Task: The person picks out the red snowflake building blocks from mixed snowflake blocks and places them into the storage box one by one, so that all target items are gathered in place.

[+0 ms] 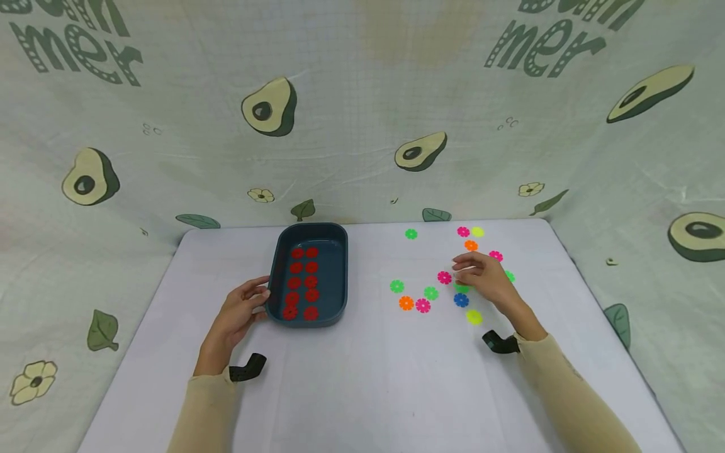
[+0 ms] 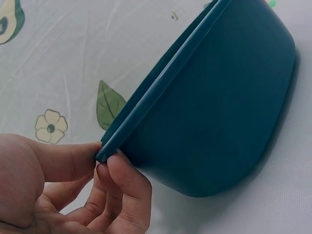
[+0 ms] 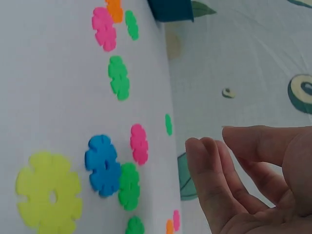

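A dark teal rectangular tray (image 1: 319,234) stands at the left of the table, with red flower-shaped plastic discs (image 1: 311,282) laid in two columns inside it. My left hand (image 1: 240,309) grips its left edge; in the left wrist view, thumb and fingers pinch the rim (image 2: 161,90). Over the scattered discs on the right is my right hand (image 1: 484,275), fingers bent loosely and nothing between thumb and fingertips (image 3: 196,146). Below and around it lie a blue disc (image 1: 461,300), a pink disc (image 1: 444,277) and a green disc (image 1: 462,288), partly hidden by the hand.
More discs spread over the right half: a yellow disc (image 1: 474,317) nearer me, an orange disc (image 1: 406,303) toward the tray, and a lone green disc (image 1: 411,234) at the back. A printed cloth (image 1: 351,182) hangs behind the white table (image 1: 362,384).
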`<state>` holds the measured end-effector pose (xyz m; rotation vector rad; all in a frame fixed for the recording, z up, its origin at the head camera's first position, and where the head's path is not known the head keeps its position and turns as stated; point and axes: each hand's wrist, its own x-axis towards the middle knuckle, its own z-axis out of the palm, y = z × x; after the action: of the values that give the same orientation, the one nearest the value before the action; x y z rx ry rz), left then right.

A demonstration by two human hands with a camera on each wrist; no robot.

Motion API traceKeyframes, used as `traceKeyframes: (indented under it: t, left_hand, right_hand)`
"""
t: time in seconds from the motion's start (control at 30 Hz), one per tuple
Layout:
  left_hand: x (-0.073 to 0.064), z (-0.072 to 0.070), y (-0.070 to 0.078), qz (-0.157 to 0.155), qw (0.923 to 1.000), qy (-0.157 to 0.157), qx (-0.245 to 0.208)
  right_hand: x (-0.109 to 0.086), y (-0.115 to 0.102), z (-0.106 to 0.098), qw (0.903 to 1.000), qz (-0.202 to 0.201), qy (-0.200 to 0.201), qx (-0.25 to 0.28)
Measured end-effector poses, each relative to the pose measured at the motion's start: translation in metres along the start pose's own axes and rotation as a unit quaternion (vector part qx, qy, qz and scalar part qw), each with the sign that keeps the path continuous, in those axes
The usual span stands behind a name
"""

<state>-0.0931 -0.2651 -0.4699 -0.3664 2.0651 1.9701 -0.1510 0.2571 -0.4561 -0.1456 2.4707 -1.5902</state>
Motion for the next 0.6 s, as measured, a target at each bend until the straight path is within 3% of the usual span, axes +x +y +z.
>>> traceKeyframes:
  t: [0.3,0.5,0.6]
  left_hand:
    - [-0.002,0.000,0.000,-0.006,1.0000,0.000,-0.001]
    - [-0.004,0.001,-0.001,-0.006,1.0000,0.000,-0.002]
    - [-0.005,0.001,-0.002,-0.003,1.0000,0.003,-0.003]
  right_hand:
    - [-0.009,0.026,-0.022,0.9978,0.039,0.054,-0.005]
    - [-0.016,0.040,-0.037,0.9960,0.032,0.083,-0.007]
    - [-0.019,0.046,-0.043,0.9933,0.031,0.106,-0.035]
